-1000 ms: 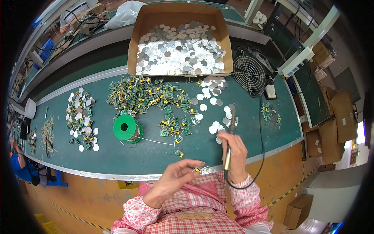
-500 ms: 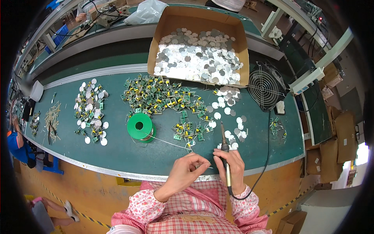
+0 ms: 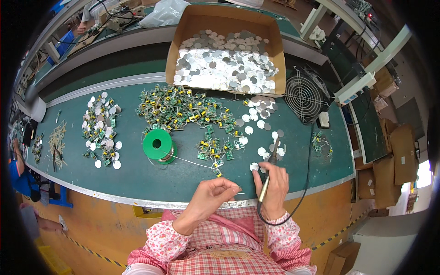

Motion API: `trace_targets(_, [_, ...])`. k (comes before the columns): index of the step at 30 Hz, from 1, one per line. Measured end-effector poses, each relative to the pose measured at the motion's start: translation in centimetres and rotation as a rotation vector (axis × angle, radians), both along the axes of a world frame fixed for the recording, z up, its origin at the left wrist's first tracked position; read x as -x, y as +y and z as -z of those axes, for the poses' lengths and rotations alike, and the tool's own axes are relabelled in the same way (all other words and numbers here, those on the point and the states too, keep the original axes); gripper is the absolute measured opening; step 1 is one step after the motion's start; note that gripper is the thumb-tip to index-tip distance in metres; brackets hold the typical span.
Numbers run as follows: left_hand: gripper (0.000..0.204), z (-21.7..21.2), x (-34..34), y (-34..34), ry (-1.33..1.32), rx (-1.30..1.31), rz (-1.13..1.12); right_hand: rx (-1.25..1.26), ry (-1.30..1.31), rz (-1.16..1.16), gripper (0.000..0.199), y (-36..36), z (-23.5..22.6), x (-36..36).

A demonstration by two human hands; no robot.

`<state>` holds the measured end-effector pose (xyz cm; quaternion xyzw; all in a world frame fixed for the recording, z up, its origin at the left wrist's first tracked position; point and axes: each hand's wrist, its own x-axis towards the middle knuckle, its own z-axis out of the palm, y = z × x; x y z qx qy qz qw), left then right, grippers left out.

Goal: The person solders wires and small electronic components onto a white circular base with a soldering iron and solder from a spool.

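**Soldering iron (image 3: pixel 264 190) in the right hand (image 3: pixel 272 189), small piece (image 3: pixel 239 193) in the left hand (image 3: pixel 210 198)**

The left hand pinches the small piece between thumb and fingertips over the front edge of the bench (image 3: pixel 123 176); mostly hidden by the fingers, it shows only pale thin ends pointing right. The right hand, just beside it, grips the soldering iron like a pen, its tip slanting up and away. A pale disc (image 3: pixel 254 167) lies at that hand's thumb; whether they touch, I cannot tell. The black cord (image 3: pixel 308 172) loops from the lower end of the iron up the right side.

Beyond the hands, a small cluster of circuit boards (image 3: pixel 213 149) with yellow parts sits on the bench. To its left stands a green spool (image 3: pixel 161 152), a pale strand running from it to the cluster. Loose discs (image 3: pixel 262 124) trail along the cluster's right.

Farther back spreads a large heap of boards (image 3: pixel 176 110), and behind it a cardboard box (image 3: pixel 220 19) holds many silvery discs. A black fan (image 3: pixel 303 94) is just right of the box. Well to the left lie a pile of boards and discs (image 3: pixel 101 133) and a heap of thin sticks (image 3: pixel 57 142).
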<state>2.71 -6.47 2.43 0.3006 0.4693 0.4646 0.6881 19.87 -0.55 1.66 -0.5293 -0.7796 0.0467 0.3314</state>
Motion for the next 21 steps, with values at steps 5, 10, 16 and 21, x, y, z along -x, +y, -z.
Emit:
trace_targets(5, [0.013,1.4,-1.0,-0.2,0.085,-0.108,-0.106,0.01,-0.022,-0.01,0.026,0.6,0.6,0.0])
trace_targets(10, [0.013,0.6,-0.8,0.1,0.257,-0.163,-0.021,0.091,0.044,-0.01,0.028,0.4,0.5,-0.2])
trace_targets(16, [0.012,0.6,0.0,-0.1,0.293,-0.165,-0.063,0.021,-0.034,0.032,0.036,-0.1,0.8,0.7])
trace_targets(21, [0.011,1.1,0.0,0.0,0.23,-0.133,-0.087,0.129,0.078,-0.048,0.035,0.1,0.3,0.6])
